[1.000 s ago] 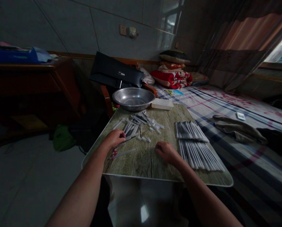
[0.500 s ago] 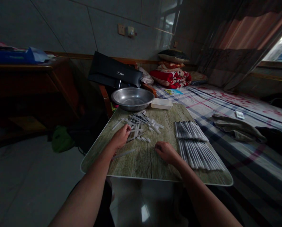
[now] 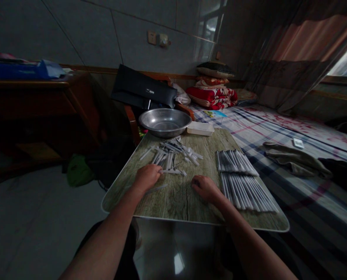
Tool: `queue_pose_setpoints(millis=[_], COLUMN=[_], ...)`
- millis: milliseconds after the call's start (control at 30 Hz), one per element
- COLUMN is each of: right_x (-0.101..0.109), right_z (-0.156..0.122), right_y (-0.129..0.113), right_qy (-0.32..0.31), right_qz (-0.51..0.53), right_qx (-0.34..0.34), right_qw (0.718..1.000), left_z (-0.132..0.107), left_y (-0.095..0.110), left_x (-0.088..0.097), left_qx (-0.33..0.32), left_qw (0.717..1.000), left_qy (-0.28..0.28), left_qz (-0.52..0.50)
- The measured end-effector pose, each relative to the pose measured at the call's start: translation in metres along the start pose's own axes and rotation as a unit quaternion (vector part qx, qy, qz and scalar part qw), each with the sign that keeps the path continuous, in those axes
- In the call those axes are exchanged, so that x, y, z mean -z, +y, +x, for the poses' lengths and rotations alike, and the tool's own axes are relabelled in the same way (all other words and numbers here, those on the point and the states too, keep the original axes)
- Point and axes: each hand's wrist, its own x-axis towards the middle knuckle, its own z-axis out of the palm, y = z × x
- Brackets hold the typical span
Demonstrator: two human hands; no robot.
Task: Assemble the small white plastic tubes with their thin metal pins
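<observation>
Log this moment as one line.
left hand: touching loose white sticks | right hand: knuckles up on table beside stacked sticks | grip: unclear

On the table (image 3: 185,202) a pile of sticks (image 3: 170,153) lies left and a row of sticks (image 3: 243,179) right, with a basin (image 3: 164,121) and a tray (image 3: 200,128) beside it at the far edge. The left hand (image 3: 147,177) rests at the pile's near edge, the right hand (image 3: 205,188) just left of the row.

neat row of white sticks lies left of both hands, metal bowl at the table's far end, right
No: the head view shows the row of white sticks right of the left hand and right hand. The metal bowl is at the far end of the table.
</observation>
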Motion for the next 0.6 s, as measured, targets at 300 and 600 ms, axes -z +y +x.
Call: queue_pose_setpoints(millis=[300,600], right_x=[-0.001,-0.008], right_z=[-0.001,0.002], right_y=[0.002,0.01], right_qy=[0.004,0.059], right_qz=[0.011,0.135], right_qx=[0.01,-0.006], right_qw=[1.0,0.989], left_z=[0.008,0.014], left_y=[0.011,0.015], left_x=[-0.009,-0.009], left_qx=[0.026,0.039], left_qw=[0.999,0.996], left_qy=[-0.007,0.056], left_qz=[0.018,-0.06])
